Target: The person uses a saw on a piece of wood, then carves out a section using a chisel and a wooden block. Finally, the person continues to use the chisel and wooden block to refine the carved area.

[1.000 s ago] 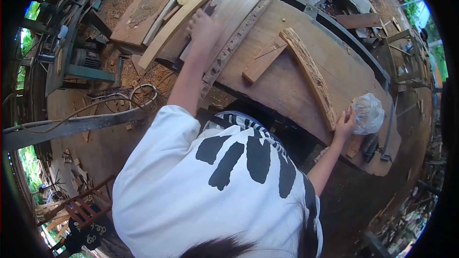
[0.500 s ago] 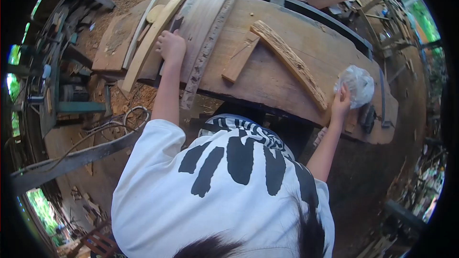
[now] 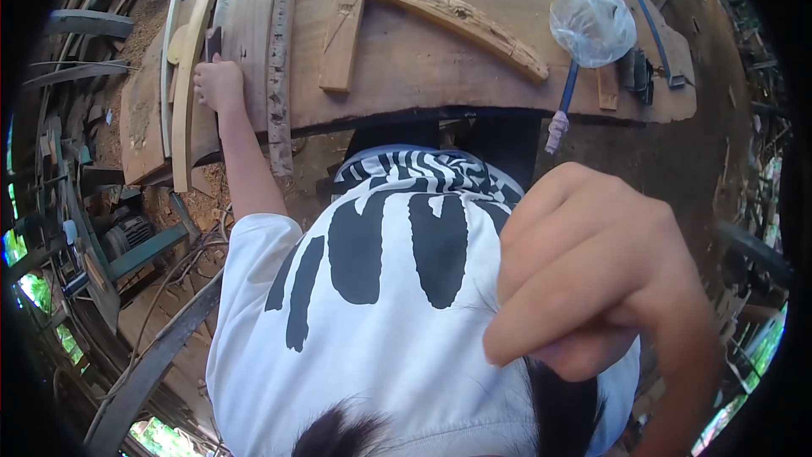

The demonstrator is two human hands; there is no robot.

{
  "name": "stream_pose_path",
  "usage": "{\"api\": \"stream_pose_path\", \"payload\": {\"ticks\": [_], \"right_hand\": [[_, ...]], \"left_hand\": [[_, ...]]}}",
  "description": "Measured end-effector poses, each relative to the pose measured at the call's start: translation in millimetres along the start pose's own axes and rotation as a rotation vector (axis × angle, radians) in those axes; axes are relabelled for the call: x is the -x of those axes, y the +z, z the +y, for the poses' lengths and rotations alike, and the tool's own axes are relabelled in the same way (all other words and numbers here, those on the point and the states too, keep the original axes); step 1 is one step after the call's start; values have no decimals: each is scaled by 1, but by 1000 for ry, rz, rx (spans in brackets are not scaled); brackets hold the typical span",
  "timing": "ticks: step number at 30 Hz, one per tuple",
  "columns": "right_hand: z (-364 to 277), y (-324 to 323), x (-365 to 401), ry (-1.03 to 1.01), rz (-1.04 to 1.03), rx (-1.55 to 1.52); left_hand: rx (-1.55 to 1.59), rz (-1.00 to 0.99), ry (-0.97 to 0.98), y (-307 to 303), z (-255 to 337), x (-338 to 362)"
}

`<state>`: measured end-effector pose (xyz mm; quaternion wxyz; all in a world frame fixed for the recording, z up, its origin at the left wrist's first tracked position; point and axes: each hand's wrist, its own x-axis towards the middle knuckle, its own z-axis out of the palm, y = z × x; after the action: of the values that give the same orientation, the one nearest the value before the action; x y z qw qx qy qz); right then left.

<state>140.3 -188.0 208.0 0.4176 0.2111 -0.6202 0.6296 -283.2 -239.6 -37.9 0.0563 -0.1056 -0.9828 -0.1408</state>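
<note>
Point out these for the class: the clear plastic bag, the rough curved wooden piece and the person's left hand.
Clear plastic bag (image 3: 594, 24): head view, middle of its crumpled body.
Rough curved wooden piece (image 3: 448, 10): head view, midway along its length.
Left hand (image 3: 219, 85): head view, back of the hand.

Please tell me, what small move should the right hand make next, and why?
Probably lower the right hand toward the bench: it is up close to the camera, away from the curved wood, while the left hand is beside the pale board.
</note>
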Motion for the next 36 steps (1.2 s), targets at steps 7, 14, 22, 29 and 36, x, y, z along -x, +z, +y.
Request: {"api": "stream_pose_path", "payload": {"ticks": [7, 14, 22, 29, 36], "right_hand": [[-13, 23, 4, 253, 139, 44], [20, 14, 2, -14, 55, -73], [16, 18, -1, 184, 150, -46], [22, 21, -7, 251, 162, -33], [37, -5, -20, 490, -333, 59]], "left_hand": [[-4, 6, 8, -3, 0, 2], [-15, -8, 8, -5, 2, 2], [-12, -19, 3, -6, 6, 4], [-9, -19, 5, -6, 4, 4], [10, -3, 27, -7, 6, 5]]}}
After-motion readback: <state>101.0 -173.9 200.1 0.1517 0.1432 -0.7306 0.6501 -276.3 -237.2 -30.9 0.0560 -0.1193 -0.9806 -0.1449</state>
